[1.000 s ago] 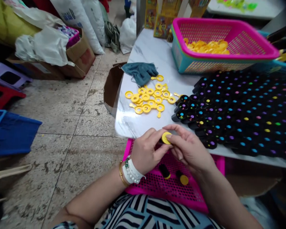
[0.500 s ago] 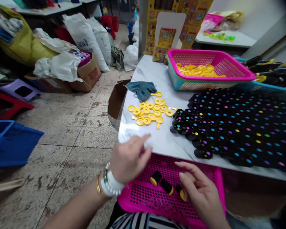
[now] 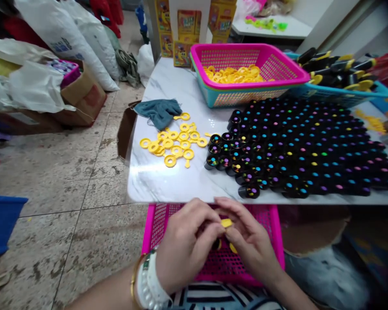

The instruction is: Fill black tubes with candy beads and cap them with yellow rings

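My left hand [image 3: 189, 243] and my right hand [image 3: 250, 241] meet over a pink mesh basket [image 3: 280, 241] below the table's front edge. Between their closed fingertips shows a small yellow plastic piece [image 3: 226, 223], gripped from both sides; the fingers cover the rest of it. Below, partly hidden by my hands, lie small black cylinders with yellow ends [image 3: 233, 248] in the basket. Loose yellow rings with short handles [image 3: 176, 150] are scattered on the white table in front of my left hand.
Many black cylinders [image 3: 294, 146] with coloured dots stand in rows on the table [image 3: 142, 183]. Behind them, a pink basket [image 3: 252, 85] of yellow parts sits nested over a blue one. A blue-grey cloth [image 3: 160, 113] lies left. Yellow boxes [image 3: 184, 54] stand at the back.
My left hand has come back from near the yellow rings to meet my right hand over the basket. A yellow piece now shows between their fingers. The view has shifted right.
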`<state>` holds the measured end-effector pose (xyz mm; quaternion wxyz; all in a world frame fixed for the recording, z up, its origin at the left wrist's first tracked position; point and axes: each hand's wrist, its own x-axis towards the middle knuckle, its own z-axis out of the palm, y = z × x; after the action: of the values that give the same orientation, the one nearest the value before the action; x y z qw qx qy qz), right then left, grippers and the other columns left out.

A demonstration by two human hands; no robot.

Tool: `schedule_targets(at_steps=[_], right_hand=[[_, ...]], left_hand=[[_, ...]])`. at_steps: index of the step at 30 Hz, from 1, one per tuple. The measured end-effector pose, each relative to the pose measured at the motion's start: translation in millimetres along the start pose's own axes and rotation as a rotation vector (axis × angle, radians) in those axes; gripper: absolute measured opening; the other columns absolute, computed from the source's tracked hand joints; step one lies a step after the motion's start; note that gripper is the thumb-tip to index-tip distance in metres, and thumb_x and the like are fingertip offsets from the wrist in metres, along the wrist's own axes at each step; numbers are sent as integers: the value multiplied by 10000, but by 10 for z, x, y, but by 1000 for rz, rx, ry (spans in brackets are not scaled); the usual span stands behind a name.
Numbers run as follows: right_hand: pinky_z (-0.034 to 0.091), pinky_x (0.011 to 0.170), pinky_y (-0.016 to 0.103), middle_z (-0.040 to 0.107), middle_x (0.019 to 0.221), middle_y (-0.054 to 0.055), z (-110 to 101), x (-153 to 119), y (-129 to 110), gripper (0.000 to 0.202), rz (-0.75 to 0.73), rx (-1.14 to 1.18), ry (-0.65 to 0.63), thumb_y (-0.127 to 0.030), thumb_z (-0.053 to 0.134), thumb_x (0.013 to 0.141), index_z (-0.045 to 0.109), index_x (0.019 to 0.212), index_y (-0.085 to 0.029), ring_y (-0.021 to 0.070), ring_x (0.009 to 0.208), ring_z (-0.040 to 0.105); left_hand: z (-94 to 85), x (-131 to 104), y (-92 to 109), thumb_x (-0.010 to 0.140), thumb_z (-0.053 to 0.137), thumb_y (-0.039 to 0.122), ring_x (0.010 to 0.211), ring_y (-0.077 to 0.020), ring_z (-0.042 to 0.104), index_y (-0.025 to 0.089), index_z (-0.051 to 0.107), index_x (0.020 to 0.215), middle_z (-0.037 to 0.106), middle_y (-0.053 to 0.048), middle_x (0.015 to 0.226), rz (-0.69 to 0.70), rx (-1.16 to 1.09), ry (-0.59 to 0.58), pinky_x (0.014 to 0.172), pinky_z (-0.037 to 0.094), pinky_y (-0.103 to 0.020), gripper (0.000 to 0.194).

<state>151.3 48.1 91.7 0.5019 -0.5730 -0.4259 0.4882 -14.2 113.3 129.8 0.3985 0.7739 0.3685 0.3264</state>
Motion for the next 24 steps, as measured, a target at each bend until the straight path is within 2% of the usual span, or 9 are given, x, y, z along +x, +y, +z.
schedule_targets(at_steps=[2, 3, 4, 7, 9, 11, 14, 19, 24], right_hand=[[546, 591, 245, 670, 825, 42, -49, -32, 6, 190, 82, 98, 12, -348, 623, 885, 671, 1020, -223, 142, 658, 628], [523, 538, 230, 633, 702, 15, -91, -58, 14, 167, 113, 137, 72, -359, 617, 891, 670, 955, -214, 127, 575, 592], [501, 503, 220, 599, 636, -2, -142, -87, 23, 170, 132, 169, 157, -369, 620, 890, 665, 929, -210, 119, 528, 562], [482, 492, 213, 592, 661, -6, -325, -149, 35, 271, 143, 192, 404, -384, 663, 855, 664, 1071, -221, 114, 535, 540], [464, 476, 201, 586, 671, -14, -425, -145, 29, 406, 177, 161, 455, -391, 687, 833, 630, 1204, -236, 106, 530, 522], [445, 457, 193, 584, 668, -18, -475, -109, 26, 484, 225, 115, 432, -405, 693, 825, 603, 1267, -232, 100, 518, 508], [449, 465, 202, 593, 666, -7, -452, -42, 37, 480, 264, 29, 305, -436, 663, 844, 615, 1256, -195, 101, 520, 521], [467, 534, 214, 603, 723, -7, -297, 8, 19, 386, 156, -141, 31, -404, 572, 918, 579, 1252, -209, 108, 590, 544], [477, 547, 214, 638, 730, -8, -150, 192, -141, 204, 54, -163, 74, -363, 618, 895, 608, 1043, -223, 109, 591, 557]], left_hand=[[184, 91, 23, 898, 583, 170, 722, -126, 621, 187, 635, 846, 644, -15, 765, -27, -86, -39, 671, 527, -249, 75], [268, 144, 8, 893, 603, 207, 723, -135, 625, 184, 644, 910, 651, -20, 779, -24, -76, -31, 682, 535, -265, 50], [344, 196, -18, 884, 624, 258, 733, -148, 630, 177, 642, 989, 659, -30, 803, -7, -44, -17, 694, 544, -286, 133], [510, 322, -110, 853, 653, 400, 798, -198, 639, 138, 589, 1169, 676, -83, 903, 66, 109, -6, 728, 564, -355, 415], [571, 381, -153, 870, 626, 403, 821, -210, 643, 125, 569, 1213, 680, -107, 955, 100, 185, -24, 737, 571, -372, 445], [600, 431, -172, 880, 611, 390, 821, -211, 648, 118, 552, 1246, 679, -112, 973, 113, 224, -34, 735, 577, -376, 460], [591, 488, -180, 875, 621, 356, 789, -192, 648, 149, 553, 1259, 665, -82, 966, 85, 227, -51, 711, 577, -353, 442], [383, 459, -247, 852, 656, 252, 755, -145, 613, 194, 614, 1159, 622, -37, 930, 52, 231, 37, 691, 549, -290, 315], [103, 342, -363, 815, 713, 336, 723, -138, 595, 175, 655, 1056, 613, -33, 864, 64, 254, 133, 627, 526, -264, 296]])
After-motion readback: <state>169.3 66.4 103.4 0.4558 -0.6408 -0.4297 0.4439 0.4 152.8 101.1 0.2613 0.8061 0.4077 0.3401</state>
